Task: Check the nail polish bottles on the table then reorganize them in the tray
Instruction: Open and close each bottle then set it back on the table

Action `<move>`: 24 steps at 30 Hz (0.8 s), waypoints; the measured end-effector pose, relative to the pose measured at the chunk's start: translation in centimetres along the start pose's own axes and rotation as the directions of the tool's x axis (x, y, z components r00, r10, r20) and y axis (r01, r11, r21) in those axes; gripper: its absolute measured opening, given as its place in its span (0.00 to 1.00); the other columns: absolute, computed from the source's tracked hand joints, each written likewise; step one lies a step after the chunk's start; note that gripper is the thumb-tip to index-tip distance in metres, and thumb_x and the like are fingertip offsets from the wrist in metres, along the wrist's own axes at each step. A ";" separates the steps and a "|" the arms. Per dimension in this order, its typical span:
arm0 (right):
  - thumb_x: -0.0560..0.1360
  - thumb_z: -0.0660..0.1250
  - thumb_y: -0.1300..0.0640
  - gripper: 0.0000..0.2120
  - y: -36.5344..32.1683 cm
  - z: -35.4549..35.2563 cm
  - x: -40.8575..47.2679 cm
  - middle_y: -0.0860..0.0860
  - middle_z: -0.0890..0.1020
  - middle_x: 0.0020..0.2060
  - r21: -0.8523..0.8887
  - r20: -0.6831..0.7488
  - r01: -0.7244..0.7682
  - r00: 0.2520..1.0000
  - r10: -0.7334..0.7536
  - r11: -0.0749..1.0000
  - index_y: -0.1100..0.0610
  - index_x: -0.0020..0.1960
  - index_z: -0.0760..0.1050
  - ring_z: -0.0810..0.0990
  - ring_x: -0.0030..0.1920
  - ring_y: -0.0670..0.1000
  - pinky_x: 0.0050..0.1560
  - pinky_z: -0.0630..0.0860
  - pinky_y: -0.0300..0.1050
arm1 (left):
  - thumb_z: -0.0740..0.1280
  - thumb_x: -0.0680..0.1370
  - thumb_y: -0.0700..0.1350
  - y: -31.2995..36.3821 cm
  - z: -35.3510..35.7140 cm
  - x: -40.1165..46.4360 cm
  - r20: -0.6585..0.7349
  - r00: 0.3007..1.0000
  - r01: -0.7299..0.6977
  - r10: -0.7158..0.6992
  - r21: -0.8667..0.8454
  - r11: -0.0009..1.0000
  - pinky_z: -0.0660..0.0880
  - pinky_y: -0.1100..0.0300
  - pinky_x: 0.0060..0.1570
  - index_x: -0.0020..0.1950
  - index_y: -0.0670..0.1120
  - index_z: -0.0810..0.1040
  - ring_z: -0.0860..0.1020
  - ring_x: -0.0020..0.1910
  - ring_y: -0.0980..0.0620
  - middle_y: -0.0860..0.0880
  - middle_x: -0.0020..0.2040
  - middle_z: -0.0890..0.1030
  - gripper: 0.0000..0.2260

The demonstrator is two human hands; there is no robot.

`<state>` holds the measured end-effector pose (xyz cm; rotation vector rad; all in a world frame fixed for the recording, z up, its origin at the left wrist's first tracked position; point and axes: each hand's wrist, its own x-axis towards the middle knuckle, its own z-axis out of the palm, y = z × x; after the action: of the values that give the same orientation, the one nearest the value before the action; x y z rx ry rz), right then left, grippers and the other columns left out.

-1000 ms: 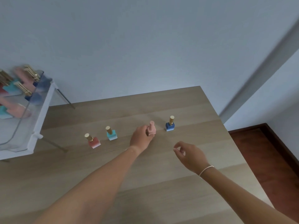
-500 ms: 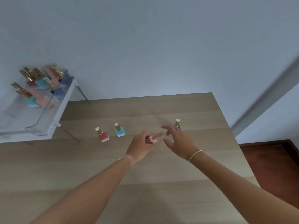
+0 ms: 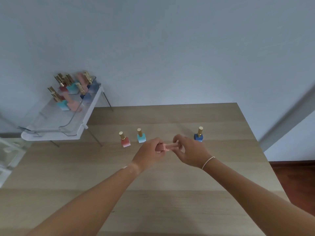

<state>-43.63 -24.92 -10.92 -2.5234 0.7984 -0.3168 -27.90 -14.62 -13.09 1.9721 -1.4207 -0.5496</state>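
Observation:
Above the wooden table (image 3: 170, 193), a pink nail polish bottle (image 3: 166, 147) lies on its side between both hands. My left hand (image 3: 150, 155) grips its square body, and my right hand (image 3: 189, 150) pinches its pink cap. Three bottles stand upright on the table behind: a red one (image 3: 125, 141), a teal one (image 3: 141, 137) and a blue one (image 3: 198, 136), each with a gold cap. The clear tray (image 3: 56, 132) stands raised on thin legs at the back left, with several bottles in its far end.
The wall runs right behind the table. The table's right edge drops to a dark red floor (image 3: 296, 178). A clear container (image 3: 8, 155) sits at the far left edge of the view.
My left hand lifted the pink bottle off the table and tipped it sideways. My right hand came in from the right and closed on its cap.

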 end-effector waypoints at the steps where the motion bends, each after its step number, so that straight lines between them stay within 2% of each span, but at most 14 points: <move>1: 0.75 0.59 0.47 0.11 -0.1 0.1 0.0 0.50 0.80 0.39 -0.027 0.003 -0.002 1.000 0.002 1.000 0.55 0.48 0.70 0.72 0.32 0.49 0.32 0.67 0.42 | 0.68 0.71 0.42 0.1 -0.1 0.0 0.007 1.000 -0.010 0.010 0.003 1.000 0.68 0.66 0.36 0.42 0.49 0.73 0.71 0.35 0.57 0.55 0.36 0.74 0.05; 4: 0.78 0.54 0.44 0.17 0.1 0.0 0.3 0.50 0.75 0.32 -0.079 0.035 -0.083 0.996 0.086 0.993 0.55 0.38 0.69 0.74 0.33 0.53 0.33 0.67 0.44 | 0.68 0.71 0.41 0.4 -0.3 -0.2 0.001 0.999 -0.043 0.043 0.016 0.999 0.68 0.64 0.37 0.43 0.47 0.74 0.72 0.36 0.54 0.52 0.37 0.76 0.04; 5: 0.77 0.53 0.42 0.18 0.2 0.0 0.2 0.49 0.74 0.31 -0.068 0.041 -0.095 0.994 0.098 0.993 0.54 0.38 0.68 0.74 0.33 0.52 0.33 0.68 0.45 | 0.68 0.71 0.41 0.5 -0.4 -0.2 -0.005 0.999 -0.050 0.050 0.015 0.999 0.68 0.64 0.37 0.43 0.46 0.74 0.72 0.36 0.54 0.51 0.37 0.76 0.04; 8: 0.75 0.57 0.41 0.15 0.7 -0.1 -0.2 0.48 0.77 0.36 -0.028 0.004 -0.044 0.999 0.044 0.999 0.52 0.48 0.70 0.71 0.29 0.44 0.32 0.70 0.42 | 0.68 0.71 0.41 0.7 -0.6 -0.3 -0.013 0.999 -0.049 0.049 0.010 0.999 0.69 0.62 0.38 0.44 0.45 0.75 0.72 0.36 0.54 0.52 0.37 0.76 0.04; 10: 0.76 0.57 0.44 0.13 0.9 0.0 -0.3 0.47 0.76 0.36 -0.069 0.011 -0.022 1.000 0.023 0.997 0.54 0.46 0.70 0.70 0.29 0.45 0.30 0.68 0.41 | 0.68 0.72 0.40 0.8 -0.6 -0.3 -0.014 0.999 -0.051 0.051 0.009 0.999 0.69 0.61 0.38 0.44 0.44 0.75 0.71 0.36 0.54 0.52 0.37 0.75 0.04; 13: 0.77 0.51 0.40 0.22 1.1 0.3 -0.3 0.45 0.69 0.26 -0.092 0.021 -0.062 0.998 0.064 0.994 0.56 0.39 0.72 0.67 0.26 0.45 0.28 0.64 0.41 | 0.68 0.72 0.40 0.9 -0.8 -0.3 -0.021 0.999 -0.043 0.043 0.010 0.999 0.73 0.57 0.40 0.45 0.43 0.76 0.73 0.37 0.52 0.50 0.38 0.77 0.05; 14: 0.76 0.51 0.39 0.22 1.2 0.3 -0.4 0.44 0.68 0.26 -0.065 0.000 -0.068 0.998 0.068 0.996 0.55 0.40 0.71 0.66 0.25 0.43 0.28 0.65 0.41 | 0.69 0.72 0.40 0.9 -0.9 -0.2 -0.016 0.999 -0.045 0.045 0.017 0.999 0.73 0.56 0.40 0.46 0.43 0.76 0.74 0.38 0.51 0.48 0.39 0.78 0.05; 16: 0.75 0.56 0.40 0.17 1.1 0.3 -0.5 0.43 0.71 0.30 -0.021 -0.048 -0.041 0.998 0.040 0.999 0.53 0.49 0.70 0.66 0.26 0.40 0.29 0.67 0.40 | 0.68 0.72 0.40 0.9 -0.9 -0.2 -0.002 0.998 -0.056 0.056 0.026 0.998 0.74 0.55 0.41 0.46 0.43 0.76 0.75 0.39 0.50 0.47 0.40 0.79 0.05; 17: 0.75 0.57 0.42 0.15 1.0 0.3 -0.5 0.44 0.74 0.34 -0.018 -0.053 -0.015 0.998 0.014 1.000 0.52 0.52 0.69 0.66 0.26 0.39 0.29 0.68 0.40 | 0.69 0.72 0.40 0.9 -0.9 -0.2 0.003 0.998 -0.064 0.064 0.025 0.998 0.74 0.55 0.41 0.46 0.43 0.76 0.75 0.39 0.51 0.47 0.40 0.79 0.05; 19: 0.76 0.59 0.47 0.12 0.8 0.3 -0.5 0.47 0.78 0.40 -0.019 -0.036 0.027 0.999 -0.028 0.999 0.54 0.52 0.69 0.67 0.26 0.40 0.30 0.69 0.40 | 0.69 0.71 0.40 0.9 -0.9 -0.1 0.010 0.997 -0.077 0.077 0.023 0.997 0.73 0.58 0.40 0.45 0.45 0.76 0.74 0.38 0.53 0.49 0.39 0.78 0.04; 22: 0.77 0.59 0.49 0.11 0.8 0.5 -0.4 0.52 0.80 0.40 -0.034 -0.034 0.038 0.999 -0.039 0.999 0.57 0.49 0.70 0.70 0.30 0.48 0.30 0.68 0.42 | 0.69 0.71 0.40 0.6 -0.8 -0.2 0.015 0.997 -0.074 0.074 0.004 0.997 0.69 0.66 0.37 0.43 0.48 0.76 0.73 0.36 0.59 0.56 0.37 0.76 0.04; 24: 0.77 0.58 0.48 0.13 0.9 0.5 -0.3 0.52 0.80 0.39 -0.048 -0.030 0.032 0.999 -0.034 0.998 0.58 0.49 0.70 0.70 0.31 0.49 0.30 0.68 0.43 | 0.69 0.71 0.40 0.5 -0.7 -0.4 0.028 0.998 -0.055 0.056 -0.023 0.998 0.68 0.70 0.37 0.42 0.50 0.75 0.73 0.36 0.63 0.61 0.35 0.74 0.05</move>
<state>-44.14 -25.17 -11.86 -2.5842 0.7856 -0.3527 -27.93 -14.17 -12.25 1.9084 -1.4763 -0.5678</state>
